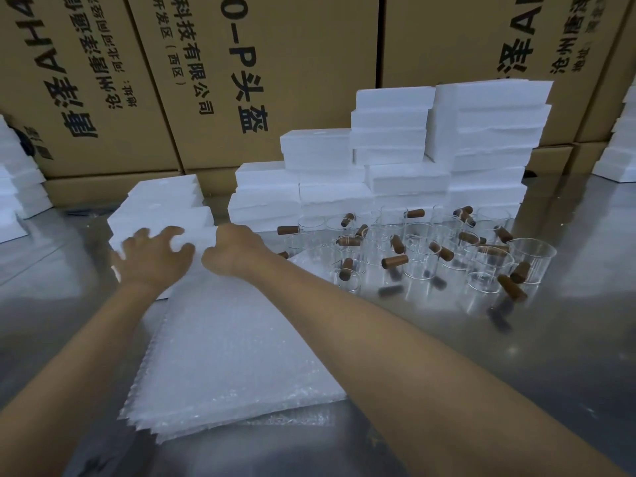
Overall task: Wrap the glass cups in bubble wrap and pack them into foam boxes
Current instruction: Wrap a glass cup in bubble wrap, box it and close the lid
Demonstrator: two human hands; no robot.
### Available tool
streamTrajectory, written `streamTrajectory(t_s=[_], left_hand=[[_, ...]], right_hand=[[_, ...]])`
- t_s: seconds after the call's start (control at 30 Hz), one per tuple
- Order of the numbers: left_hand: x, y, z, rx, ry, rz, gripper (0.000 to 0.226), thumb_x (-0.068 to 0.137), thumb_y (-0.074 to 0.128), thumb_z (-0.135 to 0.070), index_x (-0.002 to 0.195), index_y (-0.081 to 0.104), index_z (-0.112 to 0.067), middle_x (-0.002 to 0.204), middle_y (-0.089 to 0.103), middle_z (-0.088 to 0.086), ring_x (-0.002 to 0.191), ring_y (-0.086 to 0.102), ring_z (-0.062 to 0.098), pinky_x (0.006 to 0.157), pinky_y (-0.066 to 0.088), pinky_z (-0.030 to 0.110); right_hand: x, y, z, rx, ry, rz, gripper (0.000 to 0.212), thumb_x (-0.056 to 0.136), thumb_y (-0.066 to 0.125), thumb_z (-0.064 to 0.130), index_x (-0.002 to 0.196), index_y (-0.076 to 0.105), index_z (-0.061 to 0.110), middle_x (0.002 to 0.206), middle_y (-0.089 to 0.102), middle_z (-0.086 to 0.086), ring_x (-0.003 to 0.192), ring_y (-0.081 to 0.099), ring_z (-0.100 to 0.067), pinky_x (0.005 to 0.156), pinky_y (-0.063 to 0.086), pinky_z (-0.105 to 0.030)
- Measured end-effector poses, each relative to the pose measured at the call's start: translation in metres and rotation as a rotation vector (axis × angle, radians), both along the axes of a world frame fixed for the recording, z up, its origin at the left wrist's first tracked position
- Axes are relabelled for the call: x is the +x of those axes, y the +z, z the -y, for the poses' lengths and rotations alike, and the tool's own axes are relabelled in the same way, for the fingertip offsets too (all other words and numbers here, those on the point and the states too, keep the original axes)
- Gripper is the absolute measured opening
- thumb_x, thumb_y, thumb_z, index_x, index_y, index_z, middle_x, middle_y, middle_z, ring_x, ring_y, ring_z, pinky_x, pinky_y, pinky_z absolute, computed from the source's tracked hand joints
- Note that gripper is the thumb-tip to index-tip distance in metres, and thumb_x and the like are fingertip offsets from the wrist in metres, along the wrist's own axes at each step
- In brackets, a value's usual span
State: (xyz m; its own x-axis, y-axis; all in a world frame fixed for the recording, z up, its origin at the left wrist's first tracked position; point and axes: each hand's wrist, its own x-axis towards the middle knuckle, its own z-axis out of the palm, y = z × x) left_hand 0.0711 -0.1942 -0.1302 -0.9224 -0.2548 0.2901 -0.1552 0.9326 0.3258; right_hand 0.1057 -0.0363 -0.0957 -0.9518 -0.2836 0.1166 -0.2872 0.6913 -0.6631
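Both my hands reach to a low stack of white foam boxes (161, 208) at the left of a steel table. My left hand (155, 253) lies spread over the near top box, fingers apart and curving onto it. Just to its right is my right hand (234, 249), at the same box's right end with its fingers bent out of sight. A thick pile of bubble wrap sheets (220, 356) lies under my forearms. Right of it stand several clear glass cups (430, 256) with brown wooden handles.
A taller stepped wall of foam boxes (406, 160) rises behind the cups. More foam pieces (17, 194) sit at the far left and foam pieces (619, 153) at the far right. Printed cardboard cartons (241, 63) close off the back of the steel table (568, 339).
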Motion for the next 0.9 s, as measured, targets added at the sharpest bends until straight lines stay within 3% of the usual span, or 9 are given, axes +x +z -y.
streamTrajectory(t_s=[0.07,0.13,0.23,0.33,0.43,0.5,0.63,0.8,0.9], left_hand=[[0.006,0.005,-0.028,-0.074,-0.12,0.015,0.047,0.096,0.057,-0.029,0.142,0.051,-0.022,0.146,0.042,0.023,0.135,0.036,0.045,0.111,0.032,0.051],[0.012,0.013,-0.052,-0.092,-0.232,0.034,0.041,0.092,0.057,-0.019,0.133,0.056,-0.014,0.135,0.051,0.023,0.127,0.044,0.045,0.104,0.04,0.05],[0.022,0.024,-0.081,0.016,-0.366,0.061,0.029,0.095,0.05,-0.016,0.121,0.061,-0.013,0.123,0.06,0.017,0.118,0.051,0.04,0.095,0.045,0.045],[0.03,0.032,-0.103,0.178,-0.462,0.108,0.033,0.098,0.052,-0.025,0.13,0.059,-0.023,0.126,0.059,0.014,0.12,0.051,0.033,0.092,0.043,0.038],[0.022,0.035,-0.121,0.178,-0.486,0.127,0.035,0.099,0.053,-0.03,0.133,0.055,-0.028,0.141,0.05,0.009,0.129,0.044,0.03,0.097,0.042,0.037],[0.012,0.036,-0.136,0.166,-0.487,0.135,0.037,0.099,0.052,-0.032,0.136,0.051,-0.028,0.146,0.046,0.008,0.136,0.038,0.03,0.104,0.038,0.039],[-0.015,0.035,-0.168,0.192,-0.512,0.125,0.043,0.099,0.049,-0.029,0.142,0.045,-0.023,0.144,0.047,0.013,0.135,0.04,0.03,0.105,0.039,0.041],[-0.065,0.026,-0.2,0.187,-0.475,0.111,0.045,0.099,0.044,-0.01,0.144,0.044,-0.008,0.144,0.047,0.02,0.121,0.055,0.035,0.087,0.043,0.032],[-0.098,0.022,-0.215,0.121,-0.433,0.085,0.048,0.098,0.046,-0.005,0.146,0.043,-0.004,0.154,0.036,0.017,0.135,0.043,0.034,0.099,0.039,0.033]], right_hand=[[0.008,0.009,-0.007,0.015,-0.014,-0.047,0.026,0.094,0.056,0.019,0.116,0.058,0.005,0.109,0.063,-0.011,0.101,0.059,-0.028,0.077,0.048,-0.032],[0.016,0.016,-0.021,0.045,-0.04,-0.101,0.023,0.092,0.055,0.016,0.113,0.057,0.007,0.109,0.063,-0.01,0.105,0.059,-0.028,0.077,0.046,-0.031],[0.027,0.024,-0.052,0.038,-0.092,-0.14,0.037,0.092,0.054,0.019,0.128,0.053,0.008,0.123,0.061,-0.012,0.115,0.056,-0.03,0.091,0.048,-0.036],[0.037,0.023,-0.094,0.041,-0.156,-0.163,0.045,0.094,0.053,0.022,0.138,0.049,0.01,0.135,0.057,-0.012,0.126,0.05,-0.03,0.103,0.044,-0.044],[0.044,0.01,-0.139,0.046,-0.25,-0.17,0.047,0.095,0.051,0.02,0.142,0.048,0.014,0.137,0.055,-0.009,0.131,0.044,-0.028,0.108,0.039,-0.045],[0.051,-0.006,-0.166,0.06,-0.326,-0.25,0.044,0.095,0.049,0.016,0.138,0.051,0.014,0.133,0.058,-0.007,0.129,0.044,-0.026,0.108,0.037,-0.044],[0.077,-0.061,-0.206,0.022,-0.447,-0.496,0.034,0.093,0.051,0.009,0.125,0.061,0.012,0.123,0.063,-0.002,0.12,0.051,-0.021,0.104,0.04,-0.038],[0.082,-0.102,-0.226,0.038,-0.47,-0.6,0.029,0.09,0.047,0.014,0.113,0.062,0.022,0.114,0.059,0.009,0.113,0.05,-0.011,0.099,0.039,-0.032],[0.07,-0.101,-0.23,-0.044,-0.486,-0.632,0.03,0.086,0.043,0.018,0.108,0.062,0.023,0.11,0.058,0.013,0.111,0.05,-0.008,0.099,0.039,-0.033]])
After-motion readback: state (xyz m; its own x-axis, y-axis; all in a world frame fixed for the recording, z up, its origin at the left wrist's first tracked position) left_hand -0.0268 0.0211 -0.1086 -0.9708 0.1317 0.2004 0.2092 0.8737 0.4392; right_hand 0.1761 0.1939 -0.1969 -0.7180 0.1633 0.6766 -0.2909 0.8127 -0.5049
